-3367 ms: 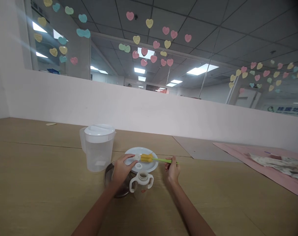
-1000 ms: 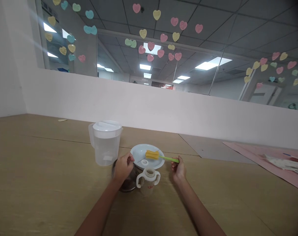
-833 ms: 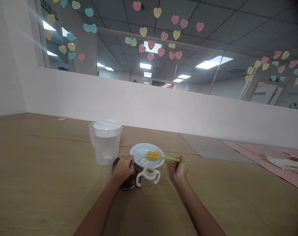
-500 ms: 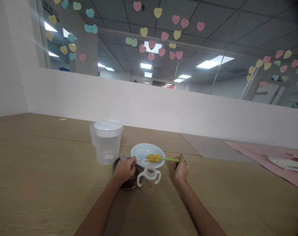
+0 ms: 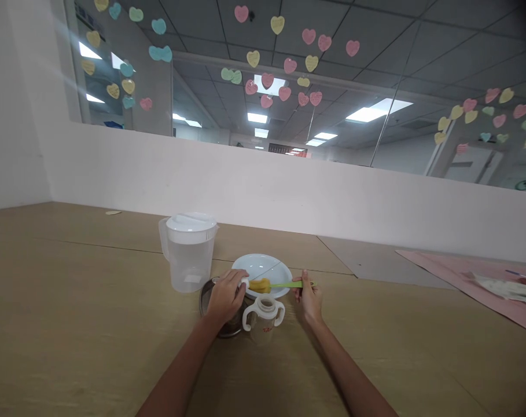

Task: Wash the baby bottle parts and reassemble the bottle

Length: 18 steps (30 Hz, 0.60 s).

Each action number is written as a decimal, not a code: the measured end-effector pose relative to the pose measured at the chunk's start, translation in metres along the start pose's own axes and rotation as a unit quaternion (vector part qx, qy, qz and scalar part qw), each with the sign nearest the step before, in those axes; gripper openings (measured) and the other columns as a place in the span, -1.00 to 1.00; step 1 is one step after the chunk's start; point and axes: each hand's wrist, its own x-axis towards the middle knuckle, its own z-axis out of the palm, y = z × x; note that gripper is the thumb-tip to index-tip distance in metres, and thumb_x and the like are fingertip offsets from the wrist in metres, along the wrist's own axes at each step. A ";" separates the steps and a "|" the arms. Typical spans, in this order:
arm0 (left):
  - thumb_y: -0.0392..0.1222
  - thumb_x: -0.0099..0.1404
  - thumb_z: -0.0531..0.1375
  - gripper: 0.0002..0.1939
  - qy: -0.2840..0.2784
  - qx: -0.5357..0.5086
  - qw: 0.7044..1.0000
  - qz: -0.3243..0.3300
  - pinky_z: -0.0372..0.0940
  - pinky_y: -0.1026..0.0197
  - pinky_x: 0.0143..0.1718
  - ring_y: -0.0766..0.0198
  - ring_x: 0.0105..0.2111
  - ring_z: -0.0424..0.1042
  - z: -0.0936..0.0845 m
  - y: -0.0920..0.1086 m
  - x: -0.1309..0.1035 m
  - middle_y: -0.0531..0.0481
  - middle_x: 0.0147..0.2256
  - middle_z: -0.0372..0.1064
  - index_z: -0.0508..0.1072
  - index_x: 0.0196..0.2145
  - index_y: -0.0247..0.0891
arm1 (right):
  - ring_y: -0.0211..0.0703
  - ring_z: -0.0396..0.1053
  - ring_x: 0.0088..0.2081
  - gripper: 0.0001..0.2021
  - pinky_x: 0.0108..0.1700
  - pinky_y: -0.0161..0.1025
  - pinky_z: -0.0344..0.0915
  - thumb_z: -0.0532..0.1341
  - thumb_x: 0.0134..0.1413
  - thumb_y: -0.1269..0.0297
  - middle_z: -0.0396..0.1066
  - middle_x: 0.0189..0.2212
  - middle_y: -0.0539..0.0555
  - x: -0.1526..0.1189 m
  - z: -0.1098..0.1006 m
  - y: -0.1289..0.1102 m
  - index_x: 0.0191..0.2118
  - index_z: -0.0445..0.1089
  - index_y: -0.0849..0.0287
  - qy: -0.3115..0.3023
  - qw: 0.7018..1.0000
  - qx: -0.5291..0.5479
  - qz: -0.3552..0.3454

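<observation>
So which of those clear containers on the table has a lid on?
The tall pitcher at the left: a white lid covers its top. The small two-handled cup between the hands stands open, its lid off.

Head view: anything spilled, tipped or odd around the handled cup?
Nothing stands out. The handled cup stands upright and open. The left hand holds a small white piece at the yellow brush, held by the right hand. The pitcher stands upright; no spill shows.
</observation>
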 end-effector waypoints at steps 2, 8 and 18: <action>-0.21 0.31 -0.04 -0.73 -0.021 0.019 1.000 0.005 0.18 0.05 0.00 0.13 -0.04 0.31 0.005 -0.002 0.000 -0.11 -0.09 0.39 0.42 -0.18 -0.23 | -0.37 0.08 -0.75 -0.45 -0.71 -0.39 -0.02 0.18 -0.18 -0.26 0.24 -0.79 -0.04 -0.002 0.002 -0.002 -0.55 0.39 0.26 -0.011 1.000 0.013 0.010; -0.17 0.33 -0.04 -0.74 -0.060 0.056 0.997 -0.001 0.16 0.01 0.01 0.12 -0.06 0.31 0.012 -0.005 -0.001 -0.13 -0.17 0.41 0.42 -0.25 -0.25 | -0.40 0.05 -0.77 -0.46 -0.72 -0.39 -0.06 0.18 -0.17 -0.25 0.21 -0.80 -0.05 -0.004 0.004 -0.007 -0.56 0.37 0.25 0.007 0.999 0.032 0.022; -0.14 0.32 -0.01 -0.77 -0.059 0.053 0.997 -0.001 0.15 0.05 -0.01 0.15 -0.10 0.30 0.009 -0.003 0.001 -0.10 -0.23 0.40 0.42 -0.30 -0.23 | -0.28 0.23 -0.64 -0.47 -0.57 -0.33 0.18 0.23 -0.24 -0.21 0.32 -0.70 -0.01 0.000 0.003 -0.003 -0.45 0.42 0.27 -0.007 0.999 0.000 -0.040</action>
